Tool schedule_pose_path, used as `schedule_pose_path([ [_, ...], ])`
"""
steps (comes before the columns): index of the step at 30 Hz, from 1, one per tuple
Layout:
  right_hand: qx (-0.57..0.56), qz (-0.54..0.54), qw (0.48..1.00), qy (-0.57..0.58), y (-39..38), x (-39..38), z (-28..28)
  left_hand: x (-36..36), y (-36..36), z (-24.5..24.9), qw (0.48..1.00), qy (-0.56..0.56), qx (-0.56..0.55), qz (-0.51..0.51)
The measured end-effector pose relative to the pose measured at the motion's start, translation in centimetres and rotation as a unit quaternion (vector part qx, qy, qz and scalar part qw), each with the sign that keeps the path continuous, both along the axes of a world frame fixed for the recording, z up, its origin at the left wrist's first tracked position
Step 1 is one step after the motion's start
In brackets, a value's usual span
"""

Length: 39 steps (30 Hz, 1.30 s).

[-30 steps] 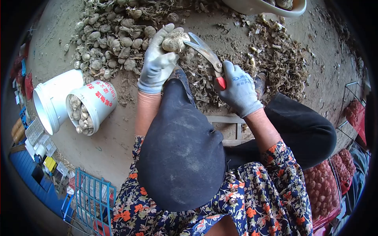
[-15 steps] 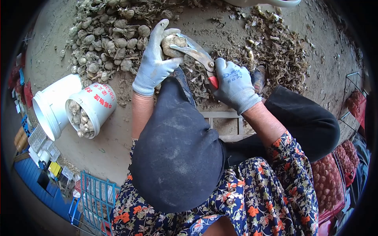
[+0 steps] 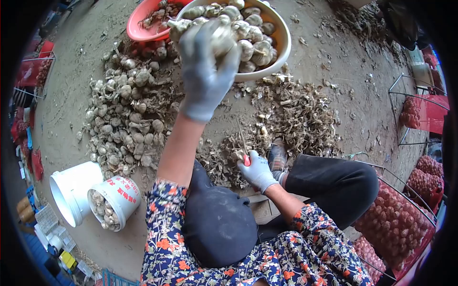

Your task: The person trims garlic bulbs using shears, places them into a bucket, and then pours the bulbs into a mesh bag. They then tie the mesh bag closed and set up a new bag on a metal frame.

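My left hand (image 3: 206, 78), in a pale knitted glove and blurred by motion, reaches over a wide cream basin (image 3: 285, 50) heaped with garlic bulbs (image 3: 245, 49). A similarly blurred garlic bulb (image 3: 223, 40) sits between its thumb and fingers. Near my foot, my right hand (image 3: 260, 172), gloved too, is closed round pruning shears (image 3: 246, 159) with a red handle. Their blade points away from me, over dry garlic trimmings (image 3: 255, 143); most of the handle is hidden in the palm.
A pile of untrimmed garlic (image 3: 126, 114) lies left of centre, by a red basin (image 3: 136, 24). Two white buckets lie tilted at left, one empty bucket (image 3: 67, 190) and one bucket of garlic (image 3: 126, 195). Red mesh sacks (image 3: 393, 221) stand at right.
My left hand has moved forward with the bulb, away from the shears and over the cream basin. My right hand has lowered with the shears. The view has tilted forward, showing both basins.
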State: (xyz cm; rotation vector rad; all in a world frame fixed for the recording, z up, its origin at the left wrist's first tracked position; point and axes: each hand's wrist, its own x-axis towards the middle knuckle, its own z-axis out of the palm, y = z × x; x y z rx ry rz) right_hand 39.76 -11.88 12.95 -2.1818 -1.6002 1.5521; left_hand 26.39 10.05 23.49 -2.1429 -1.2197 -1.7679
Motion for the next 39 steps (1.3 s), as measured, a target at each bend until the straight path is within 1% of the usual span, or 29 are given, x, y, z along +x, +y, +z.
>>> schedule_pose_path([
  [2,0.008,-0.002,1.0,0.011,0.1,0.0,-0.2,3.7,5.2,0.8,0.985,0.174,-0.013,0.003],
  [3,0.002,-0.002,1.0,0.014,0.1,0.2,-0.3,5.1,6.9,0.1,0.948,0.263,-0.178,-0.024],
  [4,-0.019,-0.006,1.0,0.021,0.2,0.2,-0.2,6.0,7.6,0.2,0.898,0.366,-0.243,-0.018],
  [5,-0.039,-0.009,0.999,0.028,0.5,0.2,-0.3,6.6,7.8,1.1,0.834,0.461,-0.303,-0.012],
  [6,-0.05,-0.008,0.998,0.026,0.5,0.4,-0.9,7.1,7.2,1.4,0.833,0.471,-0.289,-0.003],
  [7,-0.048,0.017,0.999,0.01,0.4,0.8,-1.4,6.9,6.9,-0.1,0.876,0.444,-0.183,0.029],
  [8,-0.032,0.007,0.999,0.025,0.3,1.3,-1.8,5.7,6.9,-0.5,0.931,0.354,-0.077,-0.042],
  [9,0.019,-0.014,1.0,-0.001,-0.5,1.4,-3.1,3.3,6.1,-1.1,0.961,0.251,0.023,-0.112],
  [10,0.02,-0.039,0.999,0.022,-0.2,1.8,-3.1,-0.4,3.4,-2.0,0.973,0.216,-0.023,-0.078],
  [12,0.02,-0.076,0.996,0.029,0.0,2.1,-4.6,-7.5,-1.5,-3.5,0.978,0.188,-0.079,-0.038],
  [13,-0.003,-0.113,0.992,0.052,-0.4,2.3,-6.2,-10.7,-4.1,-5.5,0.96,0.163,-0.227,0.031],
  [14,-0.032,-0.128,0.988,0.075,-0.7,2.4,-8.0,-13.5,-6.7,-8.0,0.916,0.133,-0.365,0.102],
  [15,-0.06,-0.142,0.983,0.096,-1.0,2.2,-8.9,-15.5,-9.0,-10.4,0.848,0.098,-0.492,0.171],
  [16,-0.068,-0.116,0.987,0.091,-0.6,1.8,-7.8,-16.9,-11.3,-13.0,0.766,0.161,-0.615,0.096],
  [17,-0.072,-0.114,0.987,0.088,-0.5,1.3,-6.9,-17.8,-13.4,-15.6,0.66,0.215,-0.719,0.016],
  [19,-0.041,-0.036,0.998,0.038,-0.8,0.0,-5.4,-16.7,-17.0,-19.8,0.629,0.216,-0.746,0.039],
  [20,-0.063,-0.002,0.997,0.037,-1.1,-0.5,-5.1,-15.2,-17.7,-21.2,0.624,0.219,-0.747,0.066],
  [21,-0.074,0.052,0.996,0.003,-1.1,-1.1,-4.4,-13.7,-17.9,-22.4,0.619,0.222,-0.747,0.094],
  [22,-0.089,0.084,0.992,-0.01,-1.1,-1.7,-3.7,-12.9,-18.2,-22.8,0.619,0.218,-0.749,0.094],
  [24,-0.107,0.138,0.984,-0.042,-1.5,-2.6,-3.4,-12.0,-18.4,-23.2,0.66,0.173,-0.719,0.132],
  [25,-0.106,0.138,0.984,-0.046,-1.7,-2.9,-3.6,-12.1,-18.5,-23.1,0.661,0.17,-0.719,0.13],
  [27,-0.035,0.186,0.978,-0.084,-2.2,-3.4,-4.1,-12.2,-18.4,-21.0,0.707,0.17,-0.677,0.112],
  [28,-0.017,0.193,0.978,-0.071,-2.2,-3.7,-4.6,-12.2,-18.5,-19.7,0.705,0.169,-0.679,0.112],
  [30,0.007,0.198,0.979,-0.039,-1.5,-4.5,-4.2,-11.8,-18.2,-16.7,0.693,0.188,-0.692,0.067],
  [31,0.011,0.202,0.979,-0.033,-1.1,-5.0,-3.9,-11.9,-18.5,-16.4,0.693,0.188,-0.693,0.068],
  [33,0.011,0.212,0.977,-0.028,-0.2,-5.6,-3.3,-11.8,-18.7,-15.4,0.706,0.241,-0.663,0.07],
  [35,-0.03,0.231,0.972,-0.032,0.6,-6.0,-2.6,-11.9,-18.7,-14.5,0.704,0.227,-0.671,0.057],
  [37,0.003,0.163,0.986,0.017,0.5,-5.1,-2.8,-12.2,-18.6,-13.9,0.712,0.22,-0.661,0.087],
  [39,-0.024,0.11,0.992,0.054,0.0,-3.7,-2.9,-12.6,-18.3,-14.0,0.714,0.216,-0.657,0.109],
])
